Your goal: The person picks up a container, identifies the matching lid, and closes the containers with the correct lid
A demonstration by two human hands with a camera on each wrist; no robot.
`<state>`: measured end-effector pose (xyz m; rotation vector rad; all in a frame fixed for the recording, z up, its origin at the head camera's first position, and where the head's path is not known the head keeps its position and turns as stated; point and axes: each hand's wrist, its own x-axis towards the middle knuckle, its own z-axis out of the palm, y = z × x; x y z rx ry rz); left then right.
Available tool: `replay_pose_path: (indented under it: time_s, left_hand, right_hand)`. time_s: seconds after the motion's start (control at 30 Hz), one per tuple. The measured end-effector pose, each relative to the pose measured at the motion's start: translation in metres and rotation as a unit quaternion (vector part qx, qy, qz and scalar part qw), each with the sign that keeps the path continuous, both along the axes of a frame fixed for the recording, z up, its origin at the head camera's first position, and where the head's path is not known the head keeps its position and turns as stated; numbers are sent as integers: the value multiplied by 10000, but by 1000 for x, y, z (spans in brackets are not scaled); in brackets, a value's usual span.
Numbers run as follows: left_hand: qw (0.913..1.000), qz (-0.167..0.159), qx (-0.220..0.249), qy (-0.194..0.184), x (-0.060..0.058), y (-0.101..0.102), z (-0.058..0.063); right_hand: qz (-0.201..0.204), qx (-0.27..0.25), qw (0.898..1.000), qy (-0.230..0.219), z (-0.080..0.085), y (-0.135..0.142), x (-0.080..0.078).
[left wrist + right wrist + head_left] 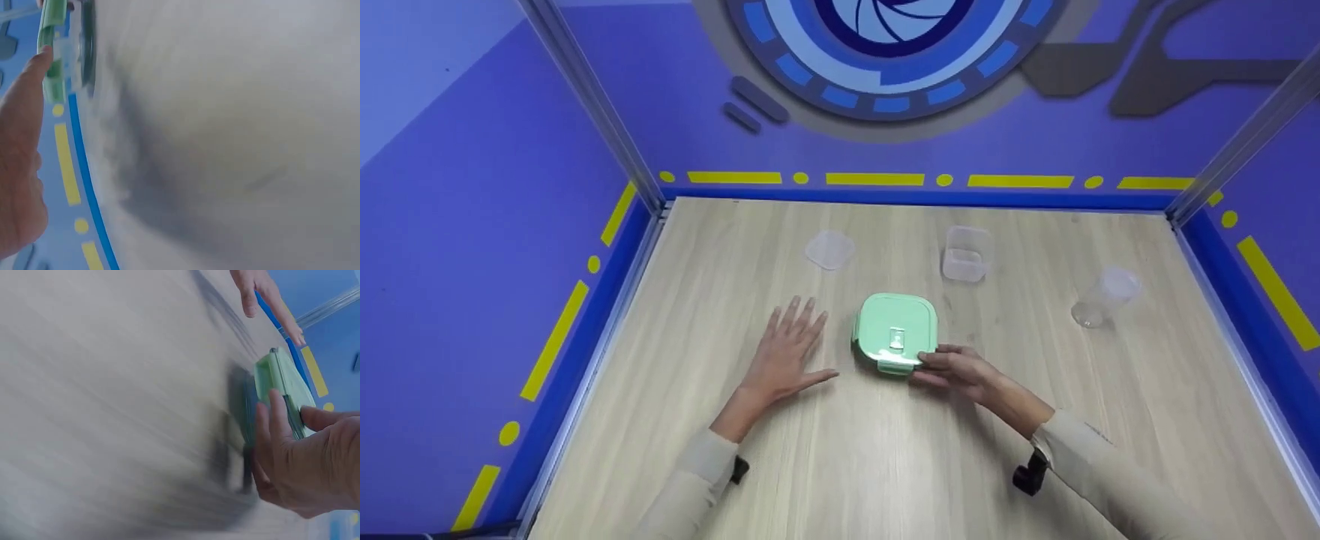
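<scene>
A glass food container with a mint-green clip lid point(894, 322) is at the middle of the wooden table. My right hand point(960, 371) grips its near right corner, with the thumb on the lid and the fingers along the side; the right wrist view shows this hand point(315, 461) around the container's edge. To the left, my left hand point(786, 356) is spread over the table, its fingers straight and apart from the container. In the left wrist view the left hand point(22, 157) overlaps the green lid point(54, 84).
Behind the container lie a translucent square lid point(830, 250) and a translucent plastic box point(967, 255). A clear cup-like vessel point(1106, 296) lies on its side at the right. Blue panels point(607, 150) and metal rails point(585, 97) border the table point(840, 465).
</scene>
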<state>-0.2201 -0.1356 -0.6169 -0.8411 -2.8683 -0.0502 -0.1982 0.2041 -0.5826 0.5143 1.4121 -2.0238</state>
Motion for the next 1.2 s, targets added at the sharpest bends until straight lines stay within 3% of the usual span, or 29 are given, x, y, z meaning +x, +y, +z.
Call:
replay_pose_path:
  time_s: [0.17, 0.33, 0.77, 0.93, 1.2]
  left_hand:
    - [9994, 336, 48, -50, 11, -22, 0]
    - [9983, 445, 277, -266, 14, -29, -2]
    - [9962, 410, 606, -472, 15, -30, -2]
    - [9945, 478, 732, -576, 18, -32, 0]
    - [9946, 551, 664, -571, 18, -36, 0]
  right_hand:
    - [-403, -238, 9989, 6, -4, -4, -4]
    - [-805, -278, 9964, 48, -8, -5, -18]
    - [-1376, -216, 9901, 173, -10, -20, -72]
    - [-1500, -64, 9887, 23, -7, -26, -94]
    - [-1751, 125, 9845, -1, -3, -19, -122]
